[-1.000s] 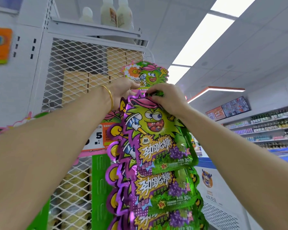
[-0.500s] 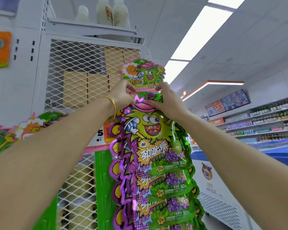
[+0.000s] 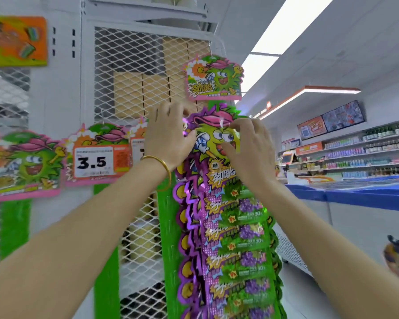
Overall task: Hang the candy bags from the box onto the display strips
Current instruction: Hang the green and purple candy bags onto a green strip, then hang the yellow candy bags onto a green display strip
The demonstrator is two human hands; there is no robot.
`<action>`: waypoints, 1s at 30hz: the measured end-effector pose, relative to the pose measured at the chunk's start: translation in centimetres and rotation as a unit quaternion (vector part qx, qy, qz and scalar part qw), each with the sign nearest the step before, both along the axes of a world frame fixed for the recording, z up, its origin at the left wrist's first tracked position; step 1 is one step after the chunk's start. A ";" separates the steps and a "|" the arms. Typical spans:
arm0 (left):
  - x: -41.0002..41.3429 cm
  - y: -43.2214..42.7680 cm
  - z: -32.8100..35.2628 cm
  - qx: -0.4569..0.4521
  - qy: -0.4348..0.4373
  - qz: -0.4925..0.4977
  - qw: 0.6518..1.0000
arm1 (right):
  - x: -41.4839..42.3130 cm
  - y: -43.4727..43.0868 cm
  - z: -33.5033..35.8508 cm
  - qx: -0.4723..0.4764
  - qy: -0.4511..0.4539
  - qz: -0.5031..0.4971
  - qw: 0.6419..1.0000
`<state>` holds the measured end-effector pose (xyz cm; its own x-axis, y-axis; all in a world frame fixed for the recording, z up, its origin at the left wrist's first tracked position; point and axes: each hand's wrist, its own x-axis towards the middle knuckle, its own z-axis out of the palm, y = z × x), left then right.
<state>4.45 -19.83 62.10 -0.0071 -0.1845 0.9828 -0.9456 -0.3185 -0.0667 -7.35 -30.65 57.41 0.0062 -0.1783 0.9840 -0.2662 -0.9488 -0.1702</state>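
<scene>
in the head view the top candy bag (image 3: pixel 217 139) sits at the head of the display strip (image 3: pixel 168 226), just below the header card (image 3: pixel 213 78). the left hand (image 3: pixel 168 137) lies with straight fingers against the bag's left edge; the right hand (image 3: pixel 247 148) pinches its top near the clear hook tab. the risk, as i judge it: if the tab is not fully seated, letting go drops the bag, or a tug loosens the bags below it. the bag is glossy, purple-edged, with a green cartoon face and grape print.
</scene>
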 end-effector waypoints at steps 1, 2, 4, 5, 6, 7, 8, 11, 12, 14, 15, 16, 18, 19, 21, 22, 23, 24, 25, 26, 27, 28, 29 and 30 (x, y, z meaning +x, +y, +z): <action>-0.1 0.8 -2.0 -0.011 0.000 -0.019 1.000 | 0.1 1.2 -2.3 0.002 -0.009 0.046 0.999; -0.3 1.7 -4.4 -0.015 0.007 -0.042 0.999 | 0.1 2.4 -4.9 0.010 -0.006 0.094 0.996; -0.4 3.4 -10.3 0.006 0.038 -0.080 0.996 | 0.0 4.8 -10.9 0.042 0.034 0.174 0.983; -0.5 4.4 -13.9 0.024 0.060 -0.091 0.994 | -0.1 6.0 -14.2 0.063 0.065 0.207 0.974; -0.6 5.3 -17.6 0.044 0.083 -0.098 0.991 | -0.1 6.9 -17.7 0.084 0.100 0.233 0.964; -0.7 6.3 -21.7 0.071 0.110 -0.101 0.986 | 0.0 7.8 -21.4 0.104 0.136 0.251 0.953; -1.0 7.4 -25.8 0.104 0.142 -0.101 0.979 | 0.0 8.5 -25.2 0.125 0.172 0.263 0.941; -1.7 11.0 -38.3 0.214 0.247 -0.092 0.941 | -0.3 10.4 -36.2 0.194 0.301 0.274 0.893; -1.9 12.5 -42.5 0.249 0.286 -0.087 0.921 | -0.7 11.0 -39.7 0.231 0.346 0.276 0.867; -2.1 15.4 -49.9 0.299 0.380 -0.072 0.872 | -1.7 11.7 -45.9 0.308 0.425 0.277 0.805; -2.1 16.7 -53.2 0.317 0.424 -0.059 0.846 | -2.2 11.8 -48.7 0.341 0.457 0.277 0.773; -2.1 18.0 -56.1 0.333 0.456 -0.044 0.824 | -2.6 11.8 -51.3 0.366 0.484 0.275 0.746; -2.1 20.1 -60.6 0.364 0.497 -0.012 0.788 | -3.2 11.5 -55.4 0.394 0.539 0.259 0.698; -2.2 20.9 -62.2 0.376 0.507 -0.003 0.776 | -3.4 11.3 -57.0 0.398 0.571 0.250 0.673; -2.2 21.6 -64.1 0.391 0.520 0.002 0.759 | -3.4 11.0 -59.3 0.394 0.640 0.232 0.617; -2.2 21.5 -64.6 0.400 0.523 0.001 0.752 | -3.4 10.9 -60.1 0.385 0.670 0.222 0.594; -2.3 21.2 -64.7 0.412 0.521 -0.003 0.747 | -3.5 10.9 -60.8 0.375 0.693 0.212 0.578; -2.2 20.8 -64.8 0.421 0.515 -0.012 0.747 | -3.7 10.9 -61.6 0.364 0.713 0.204 0.563; -2.1 20.3 -64.8 0.426 0.514 -0.020 0.744 | -3.9 11.0 -62.4 0.355 0.731 0.196 0.548; -2.0 19.9 -64.7 0.427 0.517 -0.026 0.742 | -4.1 11.1 -63.2 0.349 0.747 0.185 0.535; -2.0 19.6 -64.6 0.424 0.522 -0.030 0.739 | -4.2 11.2 -63.9 0.348 0.756 0.172 0.527; -2.0 19.5 -64.6 0.420 0.526 -0.036 0.738 | -4.3 11.2 -64.5 0.350 0.760 0.161 0.524; -2.0 19.6 -64.6 0.420 0.530 -0.038 0.736 | -4.3 11.3 -65.2 0.355 0.761 0.155 0.520; -2.0 19.7 -64.8 0.421 0.533 -0.037 0.733 | -4.4 11.3 -65.7 0.358 0.765 0.150 0.514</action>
<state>2.47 -0.08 -2.71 0.6412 -0.7670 -0.0251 -0.6163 -0.5341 0.5788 -11.71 -19.36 -8.25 0.8078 -0.2569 -0.5305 -0.4682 -0.8264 -0.3127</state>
